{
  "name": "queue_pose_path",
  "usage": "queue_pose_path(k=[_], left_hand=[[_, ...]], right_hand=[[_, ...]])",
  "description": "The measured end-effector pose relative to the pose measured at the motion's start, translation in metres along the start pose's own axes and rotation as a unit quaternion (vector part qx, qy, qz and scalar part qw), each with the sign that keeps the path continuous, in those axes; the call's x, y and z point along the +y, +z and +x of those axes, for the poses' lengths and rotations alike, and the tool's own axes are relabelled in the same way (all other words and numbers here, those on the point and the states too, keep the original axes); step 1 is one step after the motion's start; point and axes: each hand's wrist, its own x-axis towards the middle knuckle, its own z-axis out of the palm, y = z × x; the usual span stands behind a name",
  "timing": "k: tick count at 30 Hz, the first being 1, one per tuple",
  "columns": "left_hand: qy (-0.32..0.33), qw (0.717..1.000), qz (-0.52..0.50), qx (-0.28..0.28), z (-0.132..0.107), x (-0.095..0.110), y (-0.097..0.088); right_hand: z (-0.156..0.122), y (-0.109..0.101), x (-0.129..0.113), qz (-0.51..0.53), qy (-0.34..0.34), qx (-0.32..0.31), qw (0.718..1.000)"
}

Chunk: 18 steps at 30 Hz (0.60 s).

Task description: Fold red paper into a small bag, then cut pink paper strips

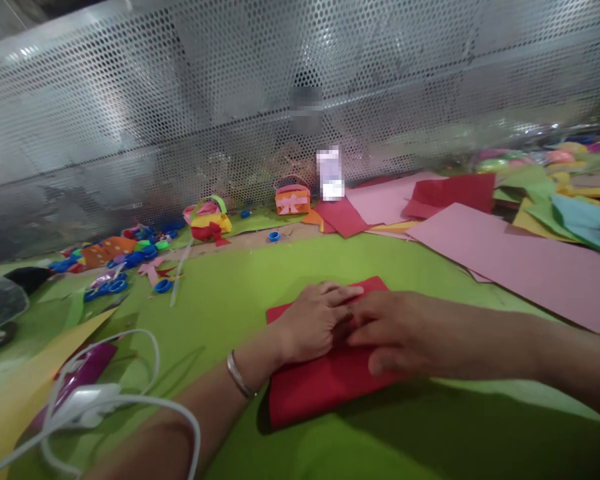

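Pressing the red paper (310,393) flat should go best with one hand as anchor and the other smoothing. The sheet, apparently folded, lies on the green counter (220,307) beneath both hands. The left hand (317,323) rests palm down across it, fingers extended and slightly apart, not gripping. The right hand (403,330) reaches in from the side, fingers loosely bent close against the left one's; whether it pinches anything there, I cannot tell. Line up the edges before bearing down, let the left palm stop the layers sliding, and run the right fingertips along the crease in one firm, even stroke.
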Motion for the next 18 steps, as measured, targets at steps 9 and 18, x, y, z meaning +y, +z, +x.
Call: queue_pose_path(k=[9, 18], left_hand=[[-0.006, 0.999, -0.001, -0.031, -0.002, 0.002, -0.004], [-0.004, 1.000, 0.001, -0.024, -0.001, -0.003, 0.000]], right_hand=[[-0.040, 0.065, -0.009, -0.195, 0.042, 0.140, 0.970], [-0.077, 0.087, -0.026, -0.312, 0.086, 0.220, 0.920]])
